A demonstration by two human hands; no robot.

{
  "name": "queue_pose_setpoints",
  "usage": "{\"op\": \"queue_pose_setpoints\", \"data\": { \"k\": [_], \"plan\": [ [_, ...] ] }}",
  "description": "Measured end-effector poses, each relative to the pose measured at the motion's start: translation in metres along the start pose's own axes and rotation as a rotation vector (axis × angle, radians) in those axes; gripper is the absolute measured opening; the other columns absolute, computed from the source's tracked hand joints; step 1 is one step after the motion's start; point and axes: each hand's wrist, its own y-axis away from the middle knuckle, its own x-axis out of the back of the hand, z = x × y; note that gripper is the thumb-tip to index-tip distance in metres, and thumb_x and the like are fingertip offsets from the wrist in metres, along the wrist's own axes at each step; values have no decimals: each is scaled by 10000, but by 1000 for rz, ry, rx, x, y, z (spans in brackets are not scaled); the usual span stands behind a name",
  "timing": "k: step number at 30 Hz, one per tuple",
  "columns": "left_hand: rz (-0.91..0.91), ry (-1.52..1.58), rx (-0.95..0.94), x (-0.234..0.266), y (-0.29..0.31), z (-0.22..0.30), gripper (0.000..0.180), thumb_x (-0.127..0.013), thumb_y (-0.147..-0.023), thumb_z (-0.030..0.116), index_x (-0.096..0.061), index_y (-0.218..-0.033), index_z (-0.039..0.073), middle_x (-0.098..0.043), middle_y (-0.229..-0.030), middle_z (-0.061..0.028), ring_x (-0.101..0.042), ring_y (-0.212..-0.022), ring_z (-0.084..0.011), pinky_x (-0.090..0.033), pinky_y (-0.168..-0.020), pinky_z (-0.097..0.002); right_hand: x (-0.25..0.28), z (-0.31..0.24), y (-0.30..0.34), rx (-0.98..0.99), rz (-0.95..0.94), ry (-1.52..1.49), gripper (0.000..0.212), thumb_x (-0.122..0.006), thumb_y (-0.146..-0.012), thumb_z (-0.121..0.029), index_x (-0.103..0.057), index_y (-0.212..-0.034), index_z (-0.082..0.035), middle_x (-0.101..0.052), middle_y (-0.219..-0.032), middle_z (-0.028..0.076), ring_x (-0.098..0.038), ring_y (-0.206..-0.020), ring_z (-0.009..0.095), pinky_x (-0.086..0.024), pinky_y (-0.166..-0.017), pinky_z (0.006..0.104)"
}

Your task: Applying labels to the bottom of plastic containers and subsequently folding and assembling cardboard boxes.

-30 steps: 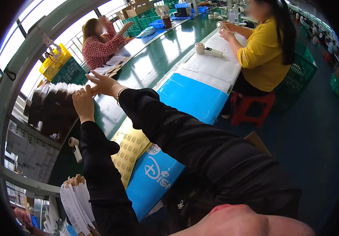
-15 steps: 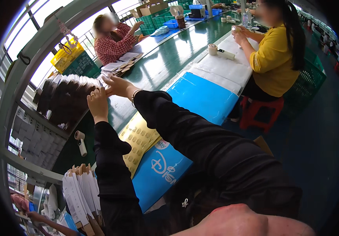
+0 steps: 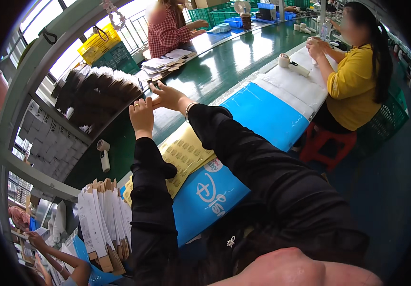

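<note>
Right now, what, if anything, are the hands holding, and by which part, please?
It cannot be told: anything between the left hand and right hand is unclear.

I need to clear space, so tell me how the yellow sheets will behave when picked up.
The yellow sheets look thin, so they will probably sag if lifted by one edge. Their edges don't line up, so they may slide apart. Lying flat, they seem unlikely to tip.

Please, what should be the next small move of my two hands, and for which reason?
Perhaps draw the left hand and right hand slightly back toward the yellow printed sheets: they are close together, stretched out past those sheets, and anything between them is hard to make out, so nearer might give a clearer view.
</note>
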Motion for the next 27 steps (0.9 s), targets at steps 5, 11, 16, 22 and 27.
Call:
{"op": "queue_pose_setpoints", "data": {
  "k": [5,11,16,22,27],
  "plan": [
    [-3,-1,19,4,4,1,116,-605,-794,181,-503,-848,162,-529,-741,-9,-551,-702,-166,-419,-678,-310,-1,-7,3,14,-37,-8,484,-538,-868,-243,-365,-1304,-363,-341,-1319,-212,-263,-1297,279,-240,-1017,461],
    [-31,408,23,14,13,-3,159,-596,-769,117,-493,-890,130,-551,-811,-34,-567,-751,-206,-445,-686,-312,5,-2,25,48,152,-387,473,-580,-821,-219,-455,-1266,-322,-432,-1315,-178,-388,-1216,189,-259,-1055,407],
    [-98,873,-24,23,5,5,340,-591,-782,33,-463,-1087,109,-558,-927,-70,-585,-851,-265,-488,-747,-354,13,3,55,-1,111,-851,401,-604,-851,-154,-515,-1242,-156,-500,-1308,22,-485,-1164,225,-347,-1042,378],
    [-332,1087,5,23,1,38,428,-542,-817,35,-444,-1213,161,-584,-1022,-95,-630,-856,-284,-522,-687,-365,26,5,93,-411,-91,-1666,421,-656,-844,-217,-538,-1227,-88,-532,-1267,112,-524,-1121,261,-419,-975,383],
    [-380,1280,112,7,2,48,428,-532,-822,44,-446,-1230,141,-584,-1038,-104,-626,-813,-266,-515,-679,-335,34,-7,125,-493,-226,-1464,551,-723,-786,-264,-511,-1261,-84,-533,-1256,113,-524,-1106,273,-420,-960,358]
  ]
}}
